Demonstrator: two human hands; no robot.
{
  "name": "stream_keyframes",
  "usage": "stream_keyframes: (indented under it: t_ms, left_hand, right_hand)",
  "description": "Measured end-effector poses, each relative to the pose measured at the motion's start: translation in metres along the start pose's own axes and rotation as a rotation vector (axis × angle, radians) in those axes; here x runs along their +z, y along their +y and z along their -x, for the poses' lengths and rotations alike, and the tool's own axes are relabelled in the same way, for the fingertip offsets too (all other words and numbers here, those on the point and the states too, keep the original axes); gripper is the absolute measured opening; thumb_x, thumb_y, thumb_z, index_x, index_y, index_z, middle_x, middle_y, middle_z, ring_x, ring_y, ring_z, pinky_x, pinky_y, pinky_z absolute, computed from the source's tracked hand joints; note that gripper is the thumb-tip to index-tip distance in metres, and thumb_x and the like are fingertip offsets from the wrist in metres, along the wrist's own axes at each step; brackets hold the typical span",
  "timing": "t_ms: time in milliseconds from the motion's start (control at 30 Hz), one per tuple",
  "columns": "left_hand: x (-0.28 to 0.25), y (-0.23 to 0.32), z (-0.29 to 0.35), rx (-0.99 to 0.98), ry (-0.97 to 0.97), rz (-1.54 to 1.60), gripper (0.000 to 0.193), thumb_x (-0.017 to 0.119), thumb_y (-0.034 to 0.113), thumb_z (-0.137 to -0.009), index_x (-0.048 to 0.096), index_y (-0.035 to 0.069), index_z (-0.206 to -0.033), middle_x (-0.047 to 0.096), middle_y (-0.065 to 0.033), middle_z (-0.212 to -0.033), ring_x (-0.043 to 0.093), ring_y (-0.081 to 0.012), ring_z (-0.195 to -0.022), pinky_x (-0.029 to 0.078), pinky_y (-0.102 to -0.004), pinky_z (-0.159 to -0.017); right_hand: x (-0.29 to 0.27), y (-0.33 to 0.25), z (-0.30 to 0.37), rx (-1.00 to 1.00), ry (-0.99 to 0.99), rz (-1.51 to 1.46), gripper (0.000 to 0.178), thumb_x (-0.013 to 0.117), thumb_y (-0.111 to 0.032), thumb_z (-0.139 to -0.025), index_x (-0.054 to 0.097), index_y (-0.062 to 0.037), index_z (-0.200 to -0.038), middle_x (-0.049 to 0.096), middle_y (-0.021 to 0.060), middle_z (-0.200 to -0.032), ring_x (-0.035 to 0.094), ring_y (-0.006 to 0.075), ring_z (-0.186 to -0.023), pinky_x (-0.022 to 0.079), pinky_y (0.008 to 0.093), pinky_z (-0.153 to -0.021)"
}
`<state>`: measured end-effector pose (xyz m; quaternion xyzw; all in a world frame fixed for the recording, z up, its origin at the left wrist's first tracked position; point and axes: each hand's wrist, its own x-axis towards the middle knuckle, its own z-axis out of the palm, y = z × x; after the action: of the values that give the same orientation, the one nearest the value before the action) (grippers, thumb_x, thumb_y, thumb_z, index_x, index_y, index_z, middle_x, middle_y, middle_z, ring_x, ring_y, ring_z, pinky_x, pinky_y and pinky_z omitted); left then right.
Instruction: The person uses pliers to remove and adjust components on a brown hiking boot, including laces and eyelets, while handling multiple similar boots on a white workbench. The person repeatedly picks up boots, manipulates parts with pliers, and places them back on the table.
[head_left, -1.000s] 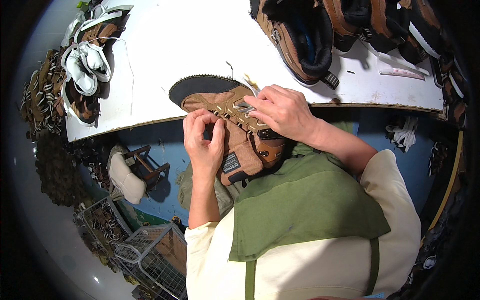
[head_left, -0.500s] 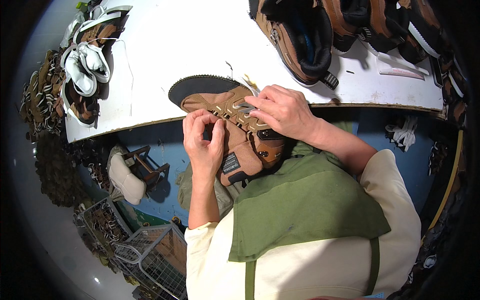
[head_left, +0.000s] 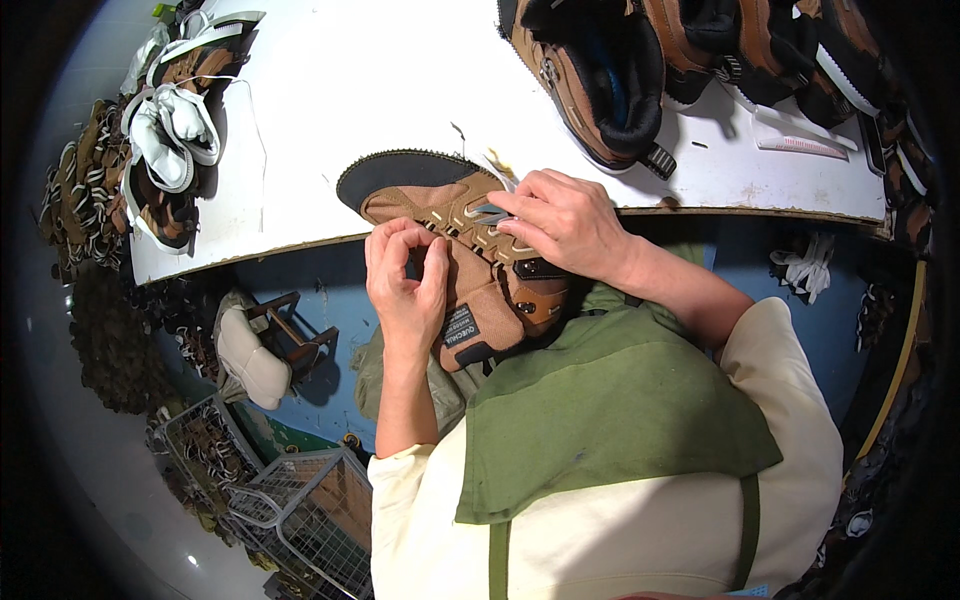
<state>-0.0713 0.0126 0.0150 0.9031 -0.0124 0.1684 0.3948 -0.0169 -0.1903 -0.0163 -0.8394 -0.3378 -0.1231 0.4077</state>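
Note:
A brown shoe upper with a black toe edge and a cloth tongue lies tilted across the table's near edge, its lower part toward my lap. My left hand is at the lace loops beside the tongue, thumb and forefinger pinched together. Whatever is between those fingertips is too small to make out. My right hand rests over the collar side of the upper, fingers closed round small metal thread snips. The snips' grey tips point left, over the eyelet row; the rest is hidden in my fingers.
On the white table, several brown shoe uppers stand at the back right, near a white ruler-like strip. White-trimmed uppers lie at left. Below are a small stool and a wire basket.
Both hands and the shoe upper stay almost in place. The snips' tips have shifted very slightly in my right hand.

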Motion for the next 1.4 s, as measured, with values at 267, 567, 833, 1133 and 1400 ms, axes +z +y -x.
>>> stream_keyframes:
  t_ms: [267,567,833,1133,1400]
  left_hand:
    - [0.001,0.001,0.0,-0.008,0.002,0.005,0.012,0.069,0.0,-0.074,0.058,0.0,-0.081,0.058,-0.0106,-0.087,0.055,-0.0252,-0.083,0.045,-0.0341,-0.073]
    - [0.0,0.001,0.001,-0.033,0.001,0.006,0.012,0.069,0.0,-0.074,0.058,0.0,-0.081,0.058,-0.0104,-0.088,0.054,-0.0253,-0.083,0.045,-0.0343,-0.073]
    - [0.001,0.0,0.001,-0.007,0.003,0.0,0.013,0.069,-0.001,-0.074,0.058,0.0,-0.081,0.058,-0.011,-0.088,0.054,-0.0255,-0.083,0.045,-0.0344,-0.074]
    - [0.001,0.0,0.0,-0.013,0.004,0.009,0.013,0.069,-0.001,-0.074,0.058,0.0,-0.081,0.058,-0.0108,-0.088,0.054,-0.0253,-0.083,0.045,-0.0342,-0.073]
    - [-0.001,0.011,-0.003,0.102,-0.041,-0.152,0.017,0.072,0.004,-0.072,0.06,0.001,-0.084,0.059,-0.0128,-0.091,0.056,-0.0283,-0.084,0.046,-0.0358,-0.075]
  right_hand:
    - [0.003,0.0,0.001,0.009,0.011,0.006,0.03,0.074,-0.017,-0.077,0.068,-0.0059,-0.104,0.058,0.0044,-0.077,0.059,0.0169,-0.066,0.048,0.0283,-0.054]
    - [0.006,0.003,0.001,-0.016,0.025,-0.003,0.03,0.072,-0.017,-0.079,0.065,-0.0071,-0.106,0.057,0.0042,-0.076,0.06,0.0164,-0.069,0.05,0.0272,-0.055]
    - [0.015,0.009,0.005,0.01,0.051,-0.079,0.03,0.072,-0.019,-0.079,0.066,-0.0072,-0.107,0.058,0.0049,-0.077,0.06,0.0169,-0.066,0.05,0.0282,-0.055]
    - [0.017,0.01,0.002,0.19,0.038,-0.283,0.03,0.071,-0.017,-0.083,0.065,-0.0053,-0.11,0.058,0.0053,-0.078,0.058,0.015,-0.065,0.048,0.0277,-0.056]
    - [0.009,0.006,0.001,0.279,0.042,-0.467,0.031,0.068,-0.01,-0.085,0.064,-0.0029,-0.114,0.058,0.0043,-0.082,0.055,0.0103,-0.068,0.046,0.0237,-0.06]
